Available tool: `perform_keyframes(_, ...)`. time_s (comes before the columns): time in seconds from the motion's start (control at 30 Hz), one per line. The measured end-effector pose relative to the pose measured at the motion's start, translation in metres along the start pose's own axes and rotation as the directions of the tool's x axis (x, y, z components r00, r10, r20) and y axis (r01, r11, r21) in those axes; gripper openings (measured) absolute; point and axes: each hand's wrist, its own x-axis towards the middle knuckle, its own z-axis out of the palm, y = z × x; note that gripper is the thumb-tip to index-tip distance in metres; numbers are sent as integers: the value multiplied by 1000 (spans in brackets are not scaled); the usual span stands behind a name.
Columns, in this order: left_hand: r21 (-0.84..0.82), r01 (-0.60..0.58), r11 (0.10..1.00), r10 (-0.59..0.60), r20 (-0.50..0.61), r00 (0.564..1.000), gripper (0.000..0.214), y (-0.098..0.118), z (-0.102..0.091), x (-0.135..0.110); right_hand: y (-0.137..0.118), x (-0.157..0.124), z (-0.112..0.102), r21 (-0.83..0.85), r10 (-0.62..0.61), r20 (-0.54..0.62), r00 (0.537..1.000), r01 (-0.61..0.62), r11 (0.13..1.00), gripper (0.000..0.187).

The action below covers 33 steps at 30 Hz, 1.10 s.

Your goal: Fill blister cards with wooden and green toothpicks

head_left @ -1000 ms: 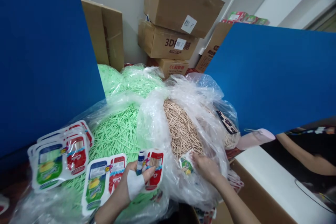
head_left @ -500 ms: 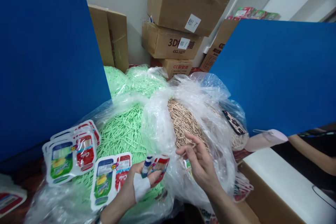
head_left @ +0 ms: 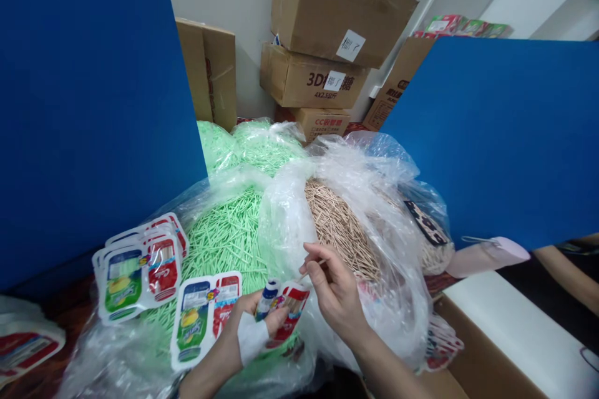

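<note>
Over the front edge of the heaped green sticks, a bent red-and-blue packet is gripped by the left hand. It is held between the thumb, pressed across its front, and the fingers curled behind; its red part is left jutting past the thumb tip. Around the base of that thumb a white wrap is worn. Just above the packet's upper edge, a thin stick is pinched between the thumb and forefinger of the right hand, its lower end pointed toward the packet; whether the two are touching cannot be told. Beyond the right hand, brown sticks are heaped within clear plastic. Beside the left wrist a flat packet is laid on the green sticks, with stacked packets placed farther left.
</note>
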Motion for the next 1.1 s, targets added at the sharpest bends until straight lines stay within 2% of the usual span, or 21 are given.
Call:
perform_keyframes(0.1,-40,-1,999,-1,-36,999,30,-2,1,0,0,0,6,56,46,5,999,-47,997,25)
perform_keyframes(0.23,-71,-27,997,24,-44,999,40,-4,2,0,4,-2,15,188,169,-76,983,-152,970,26)
perform_keyframes(0.33,-90,-35,995,29,-70,997,44,-6,0,1,7,-6,19,147,175,-92,980,-160,976,14)
perform_keyframes(0.4,-93,-42,995,32,-97,995,45,-7,-2,2,8,-9,17,50,110,-30,993,-108,993,4)
perform_keyframes(0.47,-88,-47,995,35,-132,991,45,-9,-4,2,6,-10,13,-59,-8,74,997,12,998,8)
perform_keyframes(0.57,-84,-44,995,30,-153,988,43,-10,-7,2,2,-7,6,-127,-125,301,945,170,977,13)
perform_keyframes(0.63,-104,-46,994,29,-161,987,43,-8,-9,2,1,-5,2,-128,-121,402,907,186,974,12)
perform_keyframes(0.67,-120,-48,992,28,-164,986,42,-6,-11,1,2,-3,1,-140,-103,412,905,175,975,12)
perform_keyframes(0.73,-148,-44,988,19,-167,986,39,-2,-15,0,5,-2,0,-195,-51,363,931,129,972,11)
perform_keyframes(0.83,-117,-41,992,17,-202,979,31,5,-21,-3,8,2,1,-269,11,322,947,80,960,17)
perform_keyframes(0.93,-21,-86,996,78,-248,966,26,6,-26,-6,3,13,9,-245,-46,383,923,150,958,33)
perform_keyframes(1.03,43,-140,989,146,-259,955,23,6,-30,-8,-4,27,24,-202,-125,443,888,235,951,28)
perform_keyframes(1.1,6,-164,987,159,-269,950,20,9,-36,-10,-6,36,35,-213,-169,454,875,291,933,34)
